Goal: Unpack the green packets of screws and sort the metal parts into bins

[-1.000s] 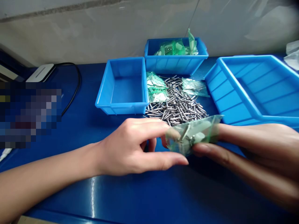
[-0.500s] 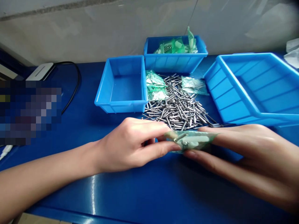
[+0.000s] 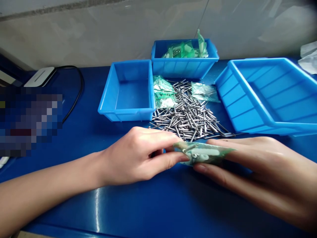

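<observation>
Between my hands is a small green-tinted clear plastic bag [image 3: 205,152] with screws and white plastic pieces inside. My left hand [image 3: 146,155] is closed on the bag's left end, pinching it between thumb and fingers. At the right end, my right hand [image 3: 257,168] has its fingers behind the bag and its thumb along the lower edge. Just beyond the bag lies a loose pile of metal screws [image 3: 188,115]. Two more packets rest on the pile: a green plastic packet [image 3: 164,92] at the left and a clear greenish packet [image 3: 205,92] at the right.
Around the pile stand a blue bin [image 3: 127,114] at left, another blue bin [image 3: 183,68] behind holding green packets, and a large blue bin [image 3: 240,99] at right. A white box [image 3: 39,76] with a black cable [image 3: 81,82] sits at the far left of the blue table [image 3: 119,211].
The bag's front face has turned slightly, and its contents have shifted to the right of my left thumb. Both hands keep nearly the same place. The whole view has shifted slightly.
</observation>
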Available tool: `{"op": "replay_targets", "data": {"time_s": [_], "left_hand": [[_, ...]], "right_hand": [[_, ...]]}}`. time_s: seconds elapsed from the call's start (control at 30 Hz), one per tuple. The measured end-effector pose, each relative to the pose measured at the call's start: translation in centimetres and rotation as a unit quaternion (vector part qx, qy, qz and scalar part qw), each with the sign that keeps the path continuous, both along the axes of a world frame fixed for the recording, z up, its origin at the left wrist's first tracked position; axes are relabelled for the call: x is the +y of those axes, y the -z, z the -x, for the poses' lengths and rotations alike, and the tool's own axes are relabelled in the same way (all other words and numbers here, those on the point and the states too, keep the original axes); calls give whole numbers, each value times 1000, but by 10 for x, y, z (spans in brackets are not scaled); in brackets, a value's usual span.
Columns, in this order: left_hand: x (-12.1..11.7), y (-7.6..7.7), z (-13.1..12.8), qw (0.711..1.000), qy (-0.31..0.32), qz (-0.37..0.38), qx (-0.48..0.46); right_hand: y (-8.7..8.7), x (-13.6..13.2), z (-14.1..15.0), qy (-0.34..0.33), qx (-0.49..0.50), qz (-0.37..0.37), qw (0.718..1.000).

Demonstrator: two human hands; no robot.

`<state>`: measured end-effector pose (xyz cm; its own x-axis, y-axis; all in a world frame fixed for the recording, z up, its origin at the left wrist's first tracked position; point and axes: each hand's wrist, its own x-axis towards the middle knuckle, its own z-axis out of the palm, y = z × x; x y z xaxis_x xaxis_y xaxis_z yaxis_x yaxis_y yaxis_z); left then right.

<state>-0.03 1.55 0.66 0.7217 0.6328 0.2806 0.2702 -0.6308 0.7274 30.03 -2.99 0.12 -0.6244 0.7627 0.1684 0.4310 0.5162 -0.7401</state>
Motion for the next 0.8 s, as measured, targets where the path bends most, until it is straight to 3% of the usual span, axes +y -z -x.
{"op": "replay_targets", "data": {"time_s": [0.73,0.8], "left_hand": [[0,-2,0,1000,15,8,-4],[0,-3,-1,1000,19,15,-5]], "right_hand": [[-4,2,4,2,1,64,998],[-6,2,3,29,-7,52,998]]}}
